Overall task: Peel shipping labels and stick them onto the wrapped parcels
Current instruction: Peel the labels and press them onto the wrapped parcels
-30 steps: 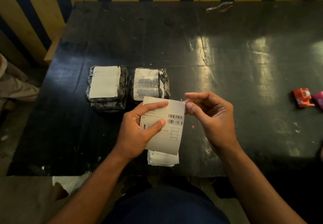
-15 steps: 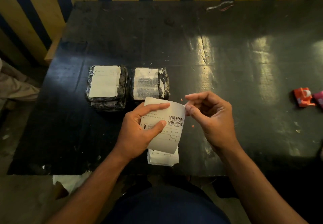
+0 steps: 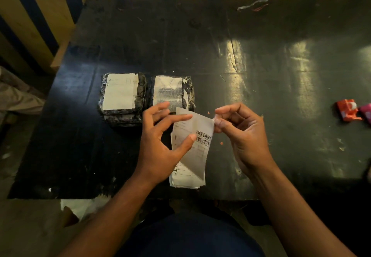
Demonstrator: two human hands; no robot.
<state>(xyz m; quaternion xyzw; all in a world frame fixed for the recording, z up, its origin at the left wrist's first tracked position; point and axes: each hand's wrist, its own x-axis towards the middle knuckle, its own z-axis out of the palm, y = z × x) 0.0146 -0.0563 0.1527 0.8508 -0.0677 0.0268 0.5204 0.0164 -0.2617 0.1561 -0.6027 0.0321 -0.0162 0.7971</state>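
Item: white paper shipping label with printed barcode (image 3: 197, 134), held above the near-centre of the dark scuffed worktop (image 3: 261, 76).
Left hand (image 3: 160, 146): steadies the label, thumb tip on its face beside the barcode, fingers spread at its upper edge.
Right hand (image 3: 241, 134): pinches the label's corner at 2 o'clock between thumb and forefinger.
Step in hand, by judgement: separating label from backing; peel only begun.
Stock: stack of white labels (image 3: 187, 178) on the worktop at 6 o'clock of the held one.
Destinations: two black plastic-wrapped parcels (image 3: 122, 96) (image 3: 172, 94), side by side at 11 o'clock, both already carrying white patches.
Next move calls for: a steady pull across the sheet, adhesive kept off the fingers.
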